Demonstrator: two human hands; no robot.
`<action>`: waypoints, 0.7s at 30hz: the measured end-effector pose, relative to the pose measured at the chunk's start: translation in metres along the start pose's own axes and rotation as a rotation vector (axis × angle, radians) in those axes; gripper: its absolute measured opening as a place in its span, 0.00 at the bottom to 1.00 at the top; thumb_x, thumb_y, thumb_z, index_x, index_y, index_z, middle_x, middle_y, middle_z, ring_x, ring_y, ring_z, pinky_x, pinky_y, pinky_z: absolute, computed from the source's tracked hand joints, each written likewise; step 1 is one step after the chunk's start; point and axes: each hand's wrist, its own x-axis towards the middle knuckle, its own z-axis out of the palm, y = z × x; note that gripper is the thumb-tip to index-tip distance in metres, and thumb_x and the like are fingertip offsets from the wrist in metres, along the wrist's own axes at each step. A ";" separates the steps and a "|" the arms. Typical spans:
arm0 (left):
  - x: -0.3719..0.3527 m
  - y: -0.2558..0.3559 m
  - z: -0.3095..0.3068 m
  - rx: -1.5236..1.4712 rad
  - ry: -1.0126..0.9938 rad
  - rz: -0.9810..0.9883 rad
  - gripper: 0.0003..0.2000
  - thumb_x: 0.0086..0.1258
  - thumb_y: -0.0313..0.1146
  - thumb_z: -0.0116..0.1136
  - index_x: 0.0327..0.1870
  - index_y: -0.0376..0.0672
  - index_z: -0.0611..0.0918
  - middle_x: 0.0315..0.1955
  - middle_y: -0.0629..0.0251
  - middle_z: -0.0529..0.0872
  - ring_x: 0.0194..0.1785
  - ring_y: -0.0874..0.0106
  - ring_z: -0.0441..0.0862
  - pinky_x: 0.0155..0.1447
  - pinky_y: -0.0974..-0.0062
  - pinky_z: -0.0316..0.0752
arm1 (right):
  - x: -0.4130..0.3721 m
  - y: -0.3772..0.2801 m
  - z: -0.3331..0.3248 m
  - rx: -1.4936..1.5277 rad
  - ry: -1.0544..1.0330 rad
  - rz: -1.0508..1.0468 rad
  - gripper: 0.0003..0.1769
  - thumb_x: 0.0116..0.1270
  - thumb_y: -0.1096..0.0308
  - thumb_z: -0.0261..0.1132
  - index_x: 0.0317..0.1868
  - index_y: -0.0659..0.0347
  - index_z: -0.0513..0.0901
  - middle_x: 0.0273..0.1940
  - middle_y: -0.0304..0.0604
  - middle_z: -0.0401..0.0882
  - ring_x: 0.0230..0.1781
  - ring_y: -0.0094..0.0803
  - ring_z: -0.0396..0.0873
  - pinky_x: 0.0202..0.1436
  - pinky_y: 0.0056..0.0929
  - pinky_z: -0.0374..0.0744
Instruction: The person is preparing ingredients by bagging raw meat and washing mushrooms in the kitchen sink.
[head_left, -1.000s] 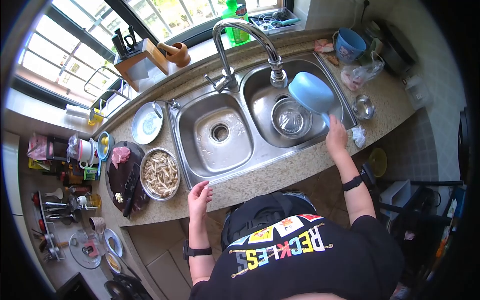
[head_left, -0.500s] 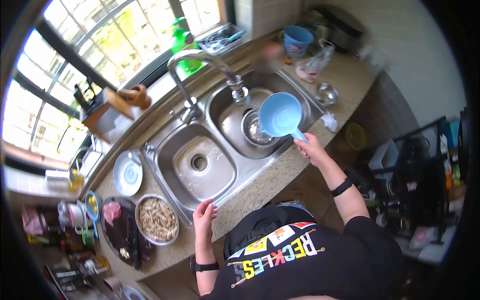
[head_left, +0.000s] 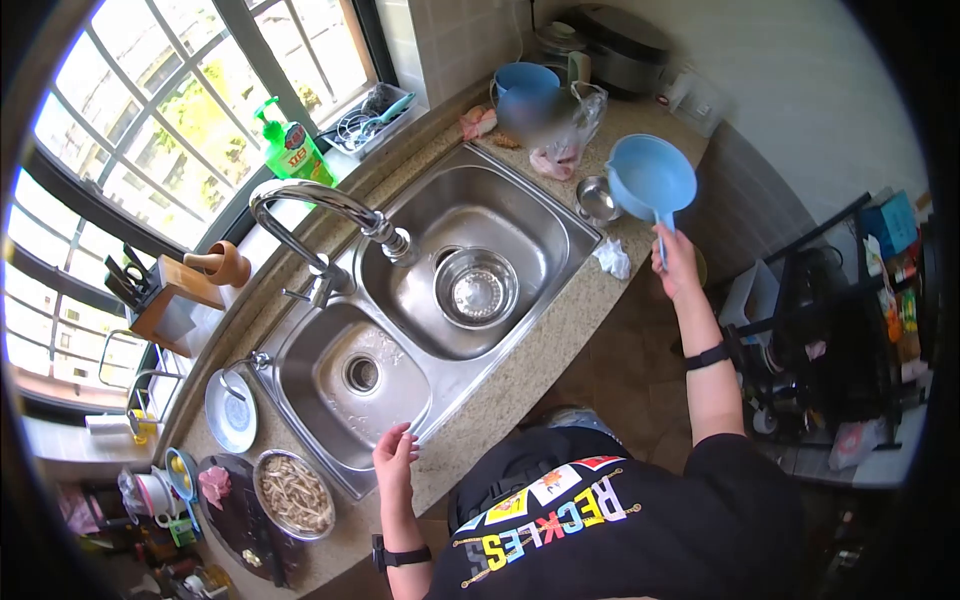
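My right hand (head_left: 677, 264) grips the handle of a light blue water dipper (head_left: 652, 178), held up at the counter's right edge. Below and left of it sit a small metal bowl (head_left: 598, 200) and a crumpled white tissue (head_left: 612, 258). My left hand (head_left: 394, 458) hovers over the counter's front edge near the left basin (head_left: 330, 425), its fingers loosely bent with nothing in them. Inside the right basin (head_left: 520, 205) stands a round metal bowl (head_left: 476, 288). Left of my left hand is a metal bowl of pale strips (head_left: 295, 497) that look like sliced mushrooms.
A chrome faucet (head_left: 320, 205) arches over the sink. Raw meat (head_left: 214, 488) and a knife lie on a dark round cutting board (head_left: 225, 520), with a plate (head_left: 231, 412) behind. A green soap bottle (head_left: 297, 155), knife block (head_left: 175, 300) and blue bucket (head_left: 525, 80) stand farther back.
My right hand has carried the dipper from above the right basin out to the right, past the sink. The view has shifted; my left hand stays near the counter's front edge.
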 end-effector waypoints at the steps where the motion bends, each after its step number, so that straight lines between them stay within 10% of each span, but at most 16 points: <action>1: 0.003 0.000 0.007 -0.014 0.038 -0.014 0.11 0.67 0.29 0.53 0.49 0.39 0.78 0.30 0.68 0.81 0.30 0.81 0.76 0.32 0.85 0.71 | 0.026 0.001 -0.012 0.008 0.012 -0.013 0.13 0.65 0.57 0.61 0.38 0.57 0.75 0.20 0.31 0.68 0.13 0.15 0.65 0.13 0.12 0.63; 10: 0.001 0.012 0.102 -0.186 0.289 -0.052 0.12 0.67 0.30 0.54 0.50 0.40 0.77 0.32 0.67 0.81 0.30 0.81 0.76 0.30 0.87 0.72 | 0.218 0.014 -0.073 -0.028 0.009 0.175 0.14 0.66 0.55 0.59 0.36 0.57 0.74 0.18 0.33 0.69 0.13 0.22 0.66 0.14 0.21 0.64; 14: -0.011 0.009 0.102 -0.226 0.443 -0.072 0.13 0.67 0.30 0.52 0.52 0.41 0.76 0.33 0.67 0.80 0.30 0.81 0.76 0.30 0.86 0.72 | 0.295 0.045 -0.106 -0.236 -0.065 0.118 0.15 0.65 0.57 0.60 0.42 0.61 0.76 0.31 0.38 0.77 0.27 0.26 0.76 0.30 0.26 0.75; 16: -0.026 0.002 0.084 -0.340 0.519 -0.106 0.13 0.68 0.31 0.52 0.53 0.42 0.74 0.32 0.68 0.80 0.29 0.80 0.76 0.30 0.84 0.71 | 0.307 0.051 -0.118 -0.312 -0.024 -0.091 0.17 0.67 0.60 0.58 0.47 0.67 0.75 0.43 0.43 0.78 0.43 0.28 0.75 0.49 0.28 0.72; 21: -0.053 -0.044 0.022 -0.721 0.762 -0.019 0.20 0.67 0.35 0.55 0.59 0.42 0.68 0.37 0.59 0.77 0.37 0.70 0.76 0.40 0.74 0.75 | 0.251 0.008 -0.105 -0.779 0.285 -0.706 0.24 0.64 0.66 0.61 0.57 0.68 0.68 0.43 0.52 0.77 0.41 0.38 0.76 0.48 0.34 0.74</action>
